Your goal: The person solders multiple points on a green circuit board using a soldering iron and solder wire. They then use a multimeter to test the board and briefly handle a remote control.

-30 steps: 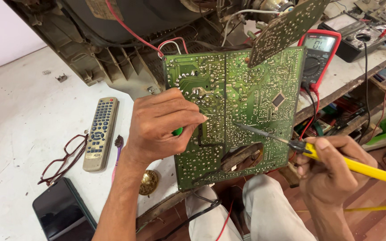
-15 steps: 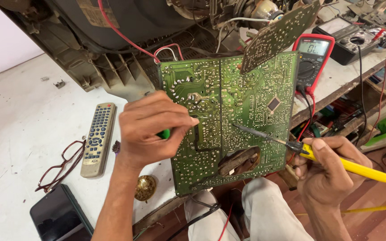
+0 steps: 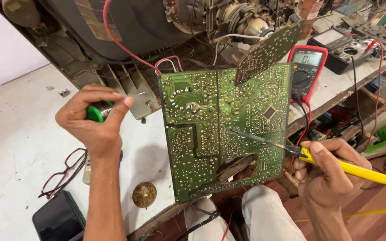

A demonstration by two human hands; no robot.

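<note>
Soldering work on the board [image 3: 226, 134] looks mid-way, judging by the setup: the board stands on edge at the counter [image 3: 18, 134] lip, solder side toward the camera, propped w/ no hand on it. Right hand [image 3: 331, 172] is clenched round the yellow iron [image 3: 358, 172], tip resting on the board just left of its middle-right area, below the square black chip [image 3: 269, 112]. Left hand [image 3: 95, 120] is off to the left, apart from the board, fingers closed round a small green spool [image 3: 95, 112], prob. solder wire, though no strand shows reaching the joint. So iron's on the spot but no solder is being fed; can't tell which joints are done, they all look alike at this res. Meter [image 3: 307, 71] sits behind the board, leads plugged in. Glasses [image 3: 63, 174], phone [image 3: 59, 221] and a brass knob [image 3: 144, 194] lie on the counter near the left arm.
</note>
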